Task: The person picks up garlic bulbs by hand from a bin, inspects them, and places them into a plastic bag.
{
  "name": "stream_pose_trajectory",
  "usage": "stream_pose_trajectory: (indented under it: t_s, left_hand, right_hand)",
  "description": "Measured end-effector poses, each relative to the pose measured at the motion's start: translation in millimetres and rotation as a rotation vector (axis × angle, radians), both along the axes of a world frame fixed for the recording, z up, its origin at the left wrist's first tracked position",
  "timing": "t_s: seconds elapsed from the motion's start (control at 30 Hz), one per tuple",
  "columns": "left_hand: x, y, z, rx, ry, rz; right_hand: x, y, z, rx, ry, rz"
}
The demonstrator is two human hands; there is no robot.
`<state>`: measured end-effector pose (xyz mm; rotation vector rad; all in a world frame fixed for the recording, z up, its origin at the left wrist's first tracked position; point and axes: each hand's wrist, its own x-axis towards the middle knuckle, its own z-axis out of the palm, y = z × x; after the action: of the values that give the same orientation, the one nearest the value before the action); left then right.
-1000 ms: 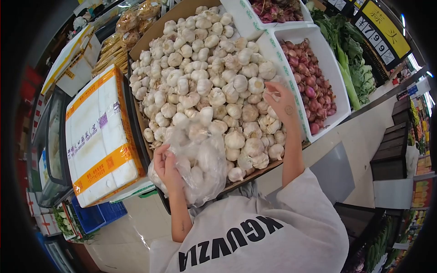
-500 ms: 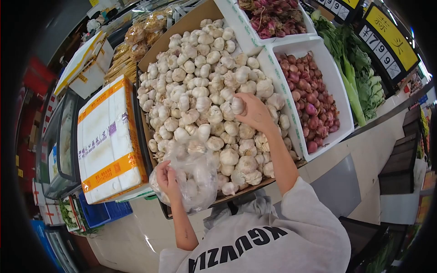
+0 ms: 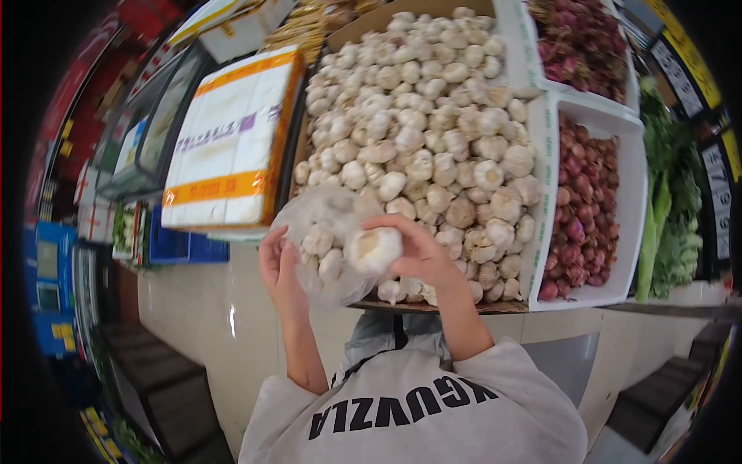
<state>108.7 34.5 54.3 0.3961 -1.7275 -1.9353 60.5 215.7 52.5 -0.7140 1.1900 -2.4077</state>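
Right hand (image 3: 421,251): fingers curled around one garlic bulb (image 3: 373,249), thumb over the top, bulb held clear of the pile and right at the mouth of the plastic bag (image 3: 325,232). Left hand (image 3: 278,267): fingers pinched on the bag's near edge, holding it up; the bag already carries several bulbs (count unclear through the film).

Just beyond my fingertips the garlic heap (image 3: 433,116) fills a cardboard box (image 3: 363,17). To the right of the right hand, a white crate (image 3: 632,193) of red shallots (image 3: 580,209); greens (image 3: 668,209) past that. Left of the left hand, a taped foam box (image 3: 232,139).

My read on doing this cleanly: keep the left fingers spreading the bag mouth wide, lower the bulb in rather than dropping it, since the film looks thin and papery skins shed easily.
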Motion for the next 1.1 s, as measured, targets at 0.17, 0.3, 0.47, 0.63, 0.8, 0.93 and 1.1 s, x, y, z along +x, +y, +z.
stream_pose_trajectory:
  t_s: [0.17,0.3,0.47,0.63,0.8,0.93,1.1]
  left_hand:
    - [27.1,4.5,22.4,-0.119,-0.044,0.066]
    - [34.7,9.2,22.8,-0.122,-0.047,0.127]
    - [45.5,9.8,4.7,-0.084,-0.082,0.108]
    - [50.9,8.9,-28.3,0.081,-0.062,0.076]
    - [50.9,6.0,-35.8,0.101,-0.125,0.139]
    - [43.6,6.7,-31.8,0.123,-0.110,0.081]
    - [37.5,-11.2,-33.7,0.146,-0.057,-0.044]
  right_hand:
    - [5.9,-39.7,17.4,0.421,0.205,0.142]
    - [9.3,-75.3,-15.6,0.604,0.385,-0.069]
    - [14.2,-68.8,-48.1,0.811,0.521,-0.233]
    - [12.1,-22.6,-19.0,0.678,0.352,0.077]
    - [-21.9,63.2,-19.8,0.766,0.213,-0.367]
    - [-60.1,113.4,-29.2,1.363,0.689,-1.023]
    - [-70.2,110.3,-45.3,1.783,0.730,-0.944]
